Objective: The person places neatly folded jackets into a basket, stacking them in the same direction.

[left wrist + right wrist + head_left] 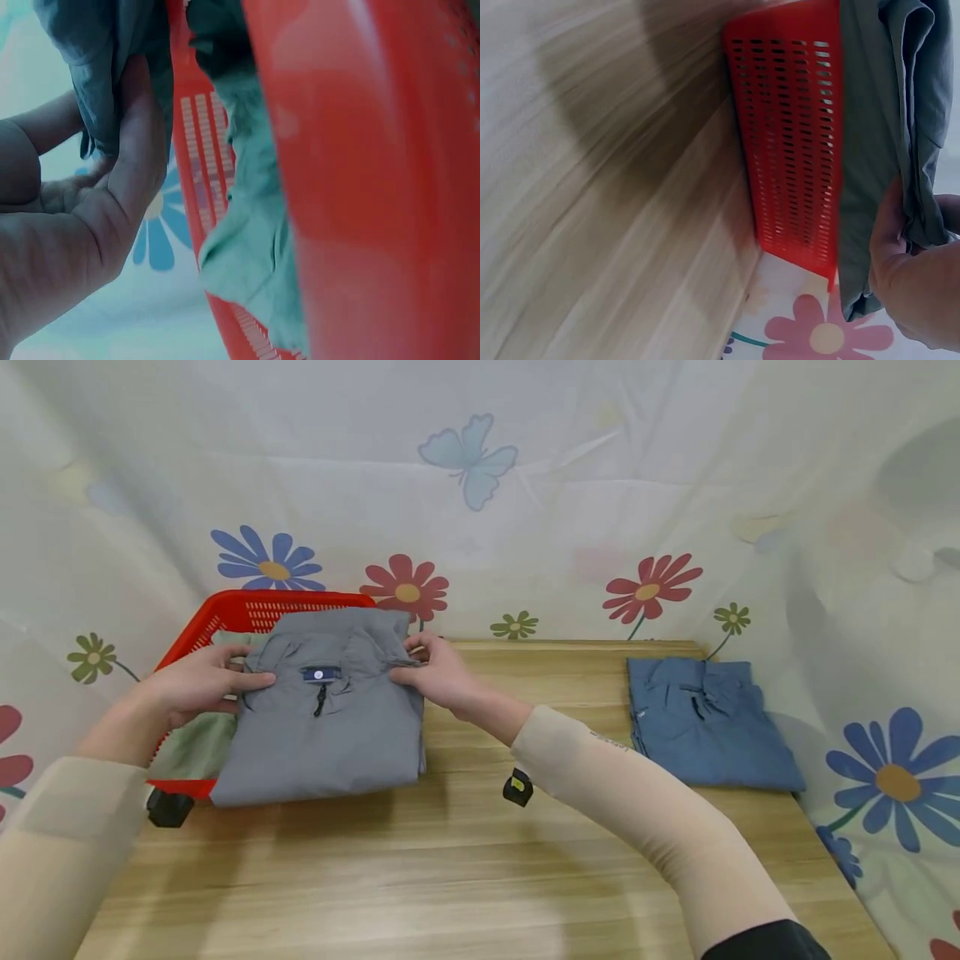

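A folded grey garment (330,743) with a dark label and a short black cord is held between both hands, over the red plastic basket (225,610). My left hand (198,681) pinches its left edge, thumb on top and fingers beneath, as the left wrist view shows too. At the opposite edge my right hand (442,672) grips the folded layers between thumb and fingers. In the right wrist view the garment (866,150) lies along the basket's rim, above its slotted side (787,142). Light green cloth (198,743) shows inside the basket, partly hidden under the garment.
A folded blue garment (708,727) lies on the wooden table (465,868) at the right. Behind the table hangs a white curtain (540,527) with flowers and a butterfly. Small black devices (517,787) sit at both wrists.
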The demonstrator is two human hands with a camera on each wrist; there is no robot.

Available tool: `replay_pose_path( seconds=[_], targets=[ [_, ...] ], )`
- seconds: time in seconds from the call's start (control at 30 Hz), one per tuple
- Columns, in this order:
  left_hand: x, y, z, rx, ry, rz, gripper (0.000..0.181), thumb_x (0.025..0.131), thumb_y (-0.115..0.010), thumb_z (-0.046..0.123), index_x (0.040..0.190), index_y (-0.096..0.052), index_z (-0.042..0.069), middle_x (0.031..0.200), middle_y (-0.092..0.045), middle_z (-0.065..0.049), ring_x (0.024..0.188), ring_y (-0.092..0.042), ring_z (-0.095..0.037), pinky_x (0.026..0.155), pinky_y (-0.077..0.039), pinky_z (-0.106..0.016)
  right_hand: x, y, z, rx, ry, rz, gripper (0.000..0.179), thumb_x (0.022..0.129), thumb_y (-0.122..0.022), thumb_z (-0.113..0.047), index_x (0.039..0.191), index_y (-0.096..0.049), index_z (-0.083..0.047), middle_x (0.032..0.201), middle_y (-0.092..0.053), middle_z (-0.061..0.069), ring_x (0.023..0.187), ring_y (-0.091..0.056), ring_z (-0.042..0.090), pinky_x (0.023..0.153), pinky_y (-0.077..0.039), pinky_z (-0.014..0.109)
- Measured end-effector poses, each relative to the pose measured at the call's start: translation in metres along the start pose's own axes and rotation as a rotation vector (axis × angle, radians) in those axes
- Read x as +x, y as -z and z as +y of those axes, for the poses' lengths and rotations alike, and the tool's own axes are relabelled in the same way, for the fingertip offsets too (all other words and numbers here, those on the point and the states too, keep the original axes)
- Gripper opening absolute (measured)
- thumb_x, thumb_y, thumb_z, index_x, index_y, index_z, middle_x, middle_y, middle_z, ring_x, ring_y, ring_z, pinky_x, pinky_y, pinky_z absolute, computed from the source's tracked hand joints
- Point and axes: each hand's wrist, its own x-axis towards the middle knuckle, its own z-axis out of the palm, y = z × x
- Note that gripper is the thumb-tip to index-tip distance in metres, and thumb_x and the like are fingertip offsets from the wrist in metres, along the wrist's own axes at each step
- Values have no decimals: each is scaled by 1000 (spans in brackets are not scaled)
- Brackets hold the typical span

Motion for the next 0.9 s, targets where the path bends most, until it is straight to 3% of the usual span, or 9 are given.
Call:
replay_pose_path(
  seconds=[0.27,0.5,0.77,0.9],
  targets=[
    [-4,16,-16,62,2,15,78,103,-64,36,155,-24,-6,138,-48,-28,113,-58,-33,92,-56,-53,6,-17,13,2,18,6,35,95,-75,-13,123,-57,-3,112,-56,8,100,-53,20,77,-53,28],
    [-4,24,-27,69,50,26,89,102,-64,38,157,-13,-10,145,-33,-34,127,-41,-48,93,-54,-57,9,-22,19,132,-13,-66,38,96,-71,-6,130,-53,0,112,-55,12,94,-57,20,77,-59,32],
    [1,33,-31,87,66,46,85,105,-60,31,155,-8,-16,145,-31,-38,127,-39,-52,98,-50,-62,12,-28,17,233,-26,-109,45,96,-70,-1,136,-51,2,120,-55,15,98,-60,21,86,-59,39],
    [2,37,-34,102,84,59,82,106,-59,25,154,-6,-17,141,-30,-38,125,-36,-53,96,-53,-57,10,-28,22,276,-39,-133,46,98,-68,-2,139,-49,3,122,-55,18,100,-65,26,90,-58,44]
  ],
)
